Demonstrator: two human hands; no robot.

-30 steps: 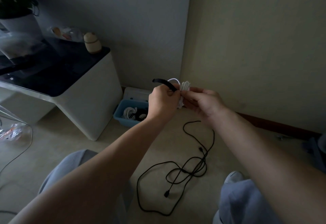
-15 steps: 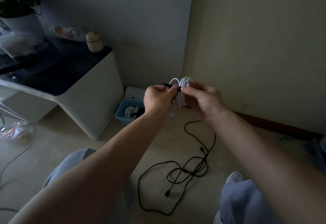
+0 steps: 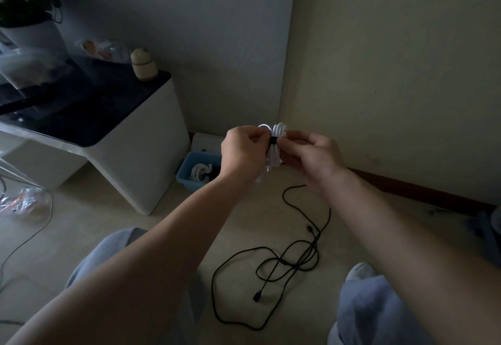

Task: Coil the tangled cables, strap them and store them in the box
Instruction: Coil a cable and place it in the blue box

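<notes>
Above open floor [image 3: 141,225] by the corner [image 3: 283,111], left hand [image 3: 241,154] and right hand [image 3: 314,157] pinched a black-strapped white coil [image 3: 279,129], blue box [image 3: 189,186] held coiled cables [image 3: 201,173].

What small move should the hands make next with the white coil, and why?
Probably press the black strap closed: it already circles the white coil, and the left hand and right hand both pinch there. The blue box comes after.
</notes>
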